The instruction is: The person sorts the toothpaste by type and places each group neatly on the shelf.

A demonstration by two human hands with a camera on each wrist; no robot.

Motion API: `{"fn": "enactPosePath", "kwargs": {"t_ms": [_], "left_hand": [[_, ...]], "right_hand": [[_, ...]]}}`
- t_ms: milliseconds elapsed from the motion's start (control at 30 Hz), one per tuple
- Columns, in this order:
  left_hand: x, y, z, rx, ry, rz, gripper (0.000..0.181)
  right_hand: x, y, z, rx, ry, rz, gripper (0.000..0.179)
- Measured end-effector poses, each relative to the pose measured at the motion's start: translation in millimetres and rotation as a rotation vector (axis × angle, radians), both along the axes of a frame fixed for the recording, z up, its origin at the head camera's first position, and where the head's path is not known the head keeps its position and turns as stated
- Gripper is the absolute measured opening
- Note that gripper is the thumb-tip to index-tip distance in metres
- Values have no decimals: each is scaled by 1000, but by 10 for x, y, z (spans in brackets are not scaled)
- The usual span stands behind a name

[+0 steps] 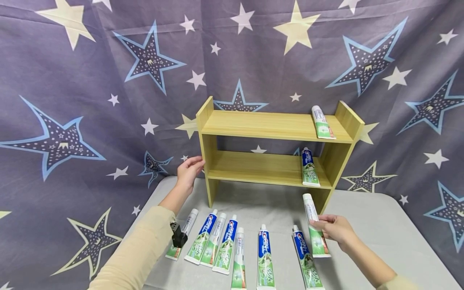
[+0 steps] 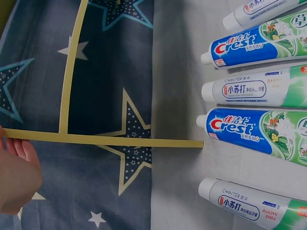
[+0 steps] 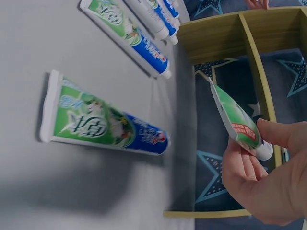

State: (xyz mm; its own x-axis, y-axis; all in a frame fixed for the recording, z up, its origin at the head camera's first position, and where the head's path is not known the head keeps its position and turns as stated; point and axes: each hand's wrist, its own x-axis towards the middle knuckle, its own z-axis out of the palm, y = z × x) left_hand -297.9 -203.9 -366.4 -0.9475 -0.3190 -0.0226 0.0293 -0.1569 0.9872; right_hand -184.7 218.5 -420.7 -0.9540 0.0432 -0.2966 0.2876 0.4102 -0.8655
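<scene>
A wooden two-tier shelf [image 1: 253, 161] stands on the table, and my left hand [image 1: 189, 173] touches the outer face of its left side panel [image 2: 120, 140]. My right hand [image 1: 337, 231] pinches a white-and-green toothpaste tube [image 1: 319, 237] between thumb and fingers, raised in front of the shelf's right end. In the right wrist view this tube [image 3: 237, 120] has its white cap near the fingertips. A blue-and-green toothpaste tube [image 1: 306, 257] lies just left of the held one. One white-and-green tube [image 1: 322, 123] rests on the top board, and a blue-and-green tube [image 1: 309, 167] on the board below.
Several more toothpaste tubes lie in a row along the table front, among them a blue-and-green one [image 1: 266, 257] and a white one [image 1: 238, 257]. A black wrist camera [image 1: 178, 235] partly covers the leftmost tube [image 1: 190, 221]. A star-patterned curtain [image 1: 253, 60] hangs behind.
</scene>
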Motion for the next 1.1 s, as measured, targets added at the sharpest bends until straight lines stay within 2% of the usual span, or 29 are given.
{"fn": "enactPosePath", "kwargs": {"t_ms": [433, 767, 1100], "left_hand": [[21, 5, 18, 8, 8, -2, 33], [27, 20, 52, -11, -9, 5, 33], [36, 29, 39, -7, -8, 12, 32]], "right_hand": [[-29, -120, 340, -72, 23, 83, 45], [-73, -191, 589, -152, 37, 134, 52], [-125, -233, 776, -191, 29, 165, 49]]}}
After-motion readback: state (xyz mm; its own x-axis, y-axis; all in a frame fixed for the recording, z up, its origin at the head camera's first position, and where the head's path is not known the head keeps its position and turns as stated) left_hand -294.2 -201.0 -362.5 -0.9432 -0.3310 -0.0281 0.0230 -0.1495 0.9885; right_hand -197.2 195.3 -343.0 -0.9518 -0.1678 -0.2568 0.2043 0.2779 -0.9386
